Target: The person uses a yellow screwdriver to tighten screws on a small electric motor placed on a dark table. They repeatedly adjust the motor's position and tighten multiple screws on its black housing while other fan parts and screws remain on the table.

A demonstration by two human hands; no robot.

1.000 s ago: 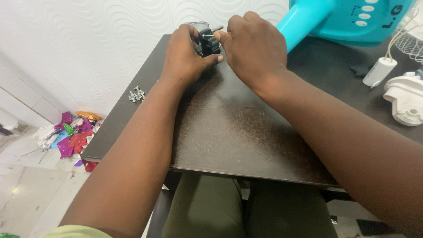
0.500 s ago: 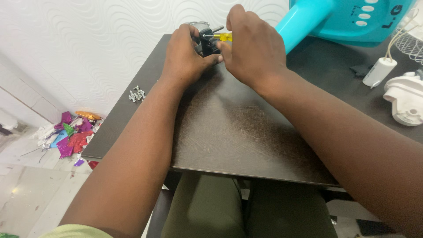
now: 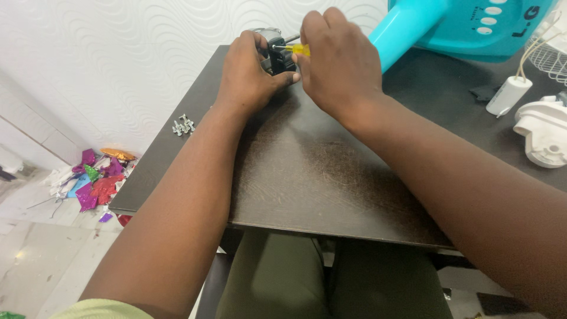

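Top centre: left hand [image 3: 251,77] clamps black part [image 3: 277,56]; right hand [image 3: 339,62] grips yellow screwdriver [image 3: 298,49] against it on table [image 3: 307,171].

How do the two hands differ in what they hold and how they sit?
The left hand wraps a small black part, wrist low near the dark table; the right hand grips a yellow-handled screwdriver, arched above it. The left hand's thumb lies flat; the right hand's fingers curl downward. Both meet at the table's far edge.
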